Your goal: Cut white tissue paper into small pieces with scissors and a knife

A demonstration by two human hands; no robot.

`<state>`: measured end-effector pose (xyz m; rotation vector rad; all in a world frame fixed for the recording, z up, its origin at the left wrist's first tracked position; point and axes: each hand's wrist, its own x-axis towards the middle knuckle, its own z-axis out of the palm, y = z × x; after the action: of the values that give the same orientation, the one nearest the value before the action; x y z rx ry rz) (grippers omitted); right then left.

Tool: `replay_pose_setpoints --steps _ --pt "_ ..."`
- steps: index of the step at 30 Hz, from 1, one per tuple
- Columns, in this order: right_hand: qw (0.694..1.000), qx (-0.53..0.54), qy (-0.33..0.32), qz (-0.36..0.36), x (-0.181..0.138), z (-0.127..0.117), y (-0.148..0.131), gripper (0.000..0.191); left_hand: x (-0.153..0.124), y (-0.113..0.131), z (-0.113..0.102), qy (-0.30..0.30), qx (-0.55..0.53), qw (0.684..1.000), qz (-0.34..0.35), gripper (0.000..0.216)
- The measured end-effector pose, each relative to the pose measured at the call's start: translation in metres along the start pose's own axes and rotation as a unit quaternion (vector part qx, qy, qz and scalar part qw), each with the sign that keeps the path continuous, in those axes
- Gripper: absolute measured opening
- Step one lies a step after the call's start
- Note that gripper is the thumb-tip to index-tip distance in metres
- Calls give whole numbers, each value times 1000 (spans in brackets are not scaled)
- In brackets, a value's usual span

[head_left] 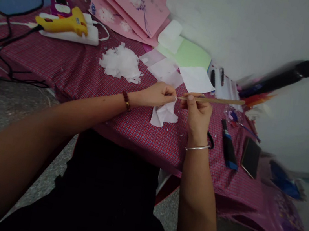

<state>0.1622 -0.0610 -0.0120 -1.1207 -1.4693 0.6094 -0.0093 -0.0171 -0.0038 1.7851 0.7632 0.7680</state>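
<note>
My left hand [162, 95] is closed in a pinch on a crumpled piece of white paper [164, 114], which hangs from the fingers over the table. My right hand [199, 109] grips a long, thin, light-brown stick [225, 101], flat like wood. The stick's narrow end reaches the pinched paper at my left fingertips; its broad end points right. Whether the paper is fastened to the stick I cannot tell. Left of my hands lies a heap of torn white paper pieces [122, 62].
The table has a red checked cloth [145, 135]. A yellow glue gun [63, 23] rests on a white power strip [92, 37] at the left, among cables. Pink folded cards [149, 7] and a green sheet [195, 55] lie behind. A phone [251, 157] is at the right.
</note>
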Motion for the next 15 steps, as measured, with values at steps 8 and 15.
replay_pose_setpoints --steps 8,15 --pt "1000 -9 3 12 0 -2 1 23 -1 0 1 7 -1 1000 3 23" --pt "1000 -3 -4 20 0 -1 -3 29 1 -6 0 18 -4 1000 6 15"
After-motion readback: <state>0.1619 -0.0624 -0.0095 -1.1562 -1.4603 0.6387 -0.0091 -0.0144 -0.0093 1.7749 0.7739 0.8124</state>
